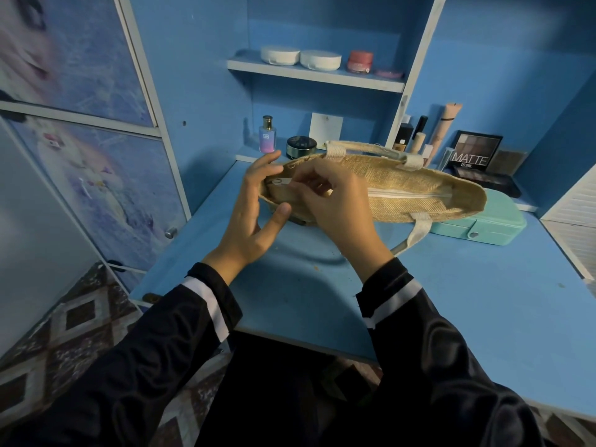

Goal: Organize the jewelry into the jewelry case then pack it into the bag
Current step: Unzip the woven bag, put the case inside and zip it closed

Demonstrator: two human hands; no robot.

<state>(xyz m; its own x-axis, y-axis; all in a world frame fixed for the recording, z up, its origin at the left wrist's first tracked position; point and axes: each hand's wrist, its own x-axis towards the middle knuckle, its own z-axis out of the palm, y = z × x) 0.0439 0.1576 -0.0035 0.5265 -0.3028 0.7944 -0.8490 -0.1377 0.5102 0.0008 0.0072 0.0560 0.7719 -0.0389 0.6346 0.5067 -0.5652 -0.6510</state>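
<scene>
Woven bag [403,179]: lying flat on the blue desk [451,301], mouth facing up, one handle [416,230] trailing toward the near edge.
Zipper [409,194]: showing white and looking closed along the stretch right of the hands; left end hiding under fingers.
Left hand [254,217]: bracketing the bag's left end, thumb pressing the near edge and fingers reaching over the far edge, clamping the fabric between them.
Right hand [335,208]: working at the zipper's left end with fingers curled together, pinching something small there, most likely the pull; hard telling exactly, fingertips covering it.
Jewelry case [490,221]: sitting on the desk just behind the bag's right end, partly hidden by it, lid down and snap [473,234] facing front; not yet in the bag.
Step in hand: opening the bag, judging by the shut case waiting outside; sorting seemingly finished.
Next move: calling for dragging the pull rightward along the whole track while pinning the left end, then spreading the mouth wide enough for the case.
Watching for: soft weave bunching ahead of the pull, and the case needing turning to slip in lengthwise.
Around: perfume bottle [267,135] and makeup standing along the back.
</scene>
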